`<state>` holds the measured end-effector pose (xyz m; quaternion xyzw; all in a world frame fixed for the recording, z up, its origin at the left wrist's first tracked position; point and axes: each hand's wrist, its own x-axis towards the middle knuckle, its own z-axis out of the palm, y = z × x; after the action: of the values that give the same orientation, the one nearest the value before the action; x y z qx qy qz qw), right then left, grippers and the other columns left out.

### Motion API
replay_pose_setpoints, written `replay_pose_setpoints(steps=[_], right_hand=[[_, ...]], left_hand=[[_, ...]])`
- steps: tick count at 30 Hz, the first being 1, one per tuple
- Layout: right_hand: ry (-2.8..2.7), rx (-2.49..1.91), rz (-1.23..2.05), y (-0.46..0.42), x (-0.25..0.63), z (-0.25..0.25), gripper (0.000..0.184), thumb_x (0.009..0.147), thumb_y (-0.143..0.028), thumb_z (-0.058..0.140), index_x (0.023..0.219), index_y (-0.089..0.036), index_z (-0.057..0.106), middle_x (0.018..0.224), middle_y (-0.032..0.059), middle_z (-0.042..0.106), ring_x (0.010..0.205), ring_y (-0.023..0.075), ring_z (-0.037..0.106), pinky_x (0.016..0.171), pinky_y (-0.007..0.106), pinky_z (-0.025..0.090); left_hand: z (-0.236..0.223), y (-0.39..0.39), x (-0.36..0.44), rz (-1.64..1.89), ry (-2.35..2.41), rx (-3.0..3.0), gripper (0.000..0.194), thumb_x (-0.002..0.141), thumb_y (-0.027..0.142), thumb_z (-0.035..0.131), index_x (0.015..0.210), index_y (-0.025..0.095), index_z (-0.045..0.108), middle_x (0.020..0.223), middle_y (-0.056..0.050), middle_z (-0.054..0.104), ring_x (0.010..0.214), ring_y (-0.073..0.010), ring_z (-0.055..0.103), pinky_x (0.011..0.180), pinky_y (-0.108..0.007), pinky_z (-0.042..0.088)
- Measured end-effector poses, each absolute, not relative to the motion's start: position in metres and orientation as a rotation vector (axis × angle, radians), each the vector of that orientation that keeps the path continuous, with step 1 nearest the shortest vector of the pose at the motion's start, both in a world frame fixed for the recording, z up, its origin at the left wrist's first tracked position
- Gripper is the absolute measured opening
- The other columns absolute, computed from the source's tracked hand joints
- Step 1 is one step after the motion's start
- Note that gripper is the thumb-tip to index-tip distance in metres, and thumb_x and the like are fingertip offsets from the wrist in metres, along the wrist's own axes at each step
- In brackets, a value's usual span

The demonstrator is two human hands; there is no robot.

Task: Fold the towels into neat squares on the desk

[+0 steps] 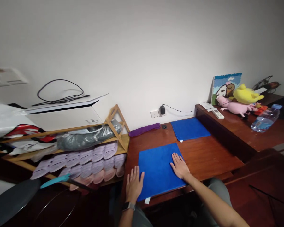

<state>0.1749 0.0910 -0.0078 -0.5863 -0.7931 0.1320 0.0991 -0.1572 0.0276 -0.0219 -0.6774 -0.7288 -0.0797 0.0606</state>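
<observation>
A blue cloth (157,167) lies flat on the dark wooden table (203,154) in front of me. My left hand (134,185) rests palm down on its left edge, fingers spread, a watch on the wrist. My right hand (180,165) lies flat on the cloth's right side, fingers apart. Neither hand holds anything. A second blue cloth (189,128) is spread farther back on the table, and a rolled purple cloth (144,129) lies against the wall.
A wooden rack (113,126) at left holds rows of pale slippers (85,160) and a white box (66,115). A raised wooden ledge (241,129) at right carries plush toys (241,101), a water bottle (265,119) and a remote. A charger (162,110) is plugged in the wall.
</observation>
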Motion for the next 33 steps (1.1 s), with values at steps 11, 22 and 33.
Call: replay_pose_setpoints(steps=[11, 22, 33], right_hand=[[-2.243, -1.752, 0.219, 0.035, 0.179, -0.026, 0.071, 0.107, -0.053, 0.014, 0.165, -0.014, 0.022, 0.172, 0.0084, 0.019, 0.16, 0.0237, 0.015, 0.131, 0.047, 0.013], [-2.263, -1.782, 0.347, 0.028, 0.182, -0.021, 0.076, 0.106, -0.06, 0.018, 0.166, -0.014, 0.019, 0.172, 0.0078, 0.015, 0.161, 0.0248, 0.012, 0.132, 0.047, 0.012], [-2.22, -1.755, 0.374, 0.028, 0.181, -0.016, 0.08, 0.105, -0.066, 0.023, 0.164, -0.013, 0.024, 0.171, 0.0108, 0.021, 0.16, 0.0256, 0.016, 0.131, 0.049, 0.014]], left_hand=[[0.009, 0.013, -0.013, -0.521, -1.786, -2.462, 0.064, 0.108, 0.047, 0.029, 0.167, 0.025, 0.017, 0.171, -0.004, 0.029, 0.158, -0.0239, 0.025, 0.129, -0.049, 0.028], [-0.023, -0.003, -0.03, -0.379, -1.937, -2.449, 0.067, 0.106, 0.057, 0.028, 0.165, 0.024, 0.026, 0.17, -0.006, 0.032, 0.157, -0.027, 0.03, 0.127, -0.052, 0.03], [-0.036, -0.018, -0.163, -0.572, -2.277, -1.856, 0.071, 0.106, 0.052, 0.021, 0.161, 0.009, 0.036, 0.162, -0.02, 0.045, 0.152, -0.0332, 0.038, 0.124, -0.058, 0.031]])
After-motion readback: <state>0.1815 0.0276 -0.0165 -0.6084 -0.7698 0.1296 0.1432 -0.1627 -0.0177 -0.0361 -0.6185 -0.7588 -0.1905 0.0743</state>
